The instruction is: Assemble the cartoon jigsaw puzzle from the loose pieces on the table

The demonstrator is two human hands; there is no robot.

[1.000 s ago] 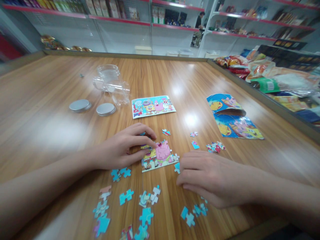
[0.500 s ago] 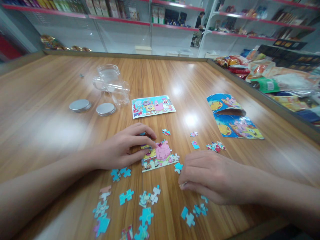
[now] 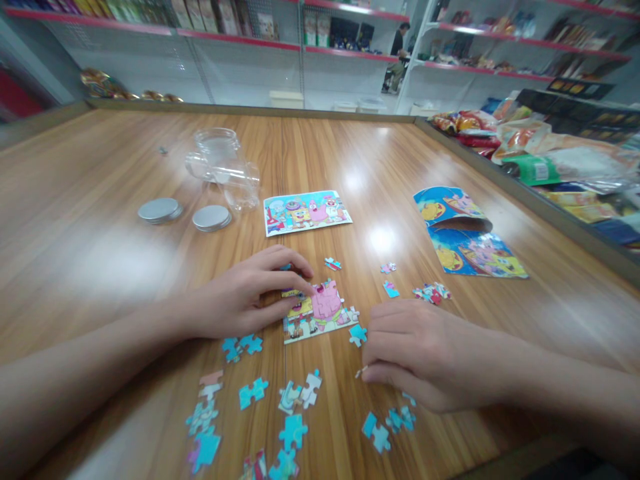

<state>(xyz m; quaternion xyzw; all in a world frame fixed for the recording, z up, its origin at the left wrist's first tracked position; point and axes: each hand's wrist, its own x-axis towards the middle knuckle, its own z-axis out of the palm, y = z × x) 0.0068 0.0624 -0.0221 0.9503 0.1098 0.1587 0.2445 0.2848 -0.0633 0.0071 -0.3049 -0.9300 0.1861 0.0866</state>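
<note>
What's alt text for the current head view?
Left hand touches a partly assembled SpongeBob jigsaw on a wooden table; right hand, right of it, pinches a jigsaw piece. Loose jigsaw pieces lie nearby; beyond are a SpongeBob picture card, clear plastic containers and silver lids.

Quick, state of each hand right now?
Left hand: open, fingers spread over the part-built puzzle, no piece visible in its grip.
Right hand: closed, holding a small puzzle piece by its edge.

Clear plastic containers [image 3: 220, 167] sit near round silver lids [image 3: 159, 209]. Colourful packets [image 3: 537, 170] crowd the right side; stocked, red-edged shelves [image 3: 240, 41] stand behind.
</note>
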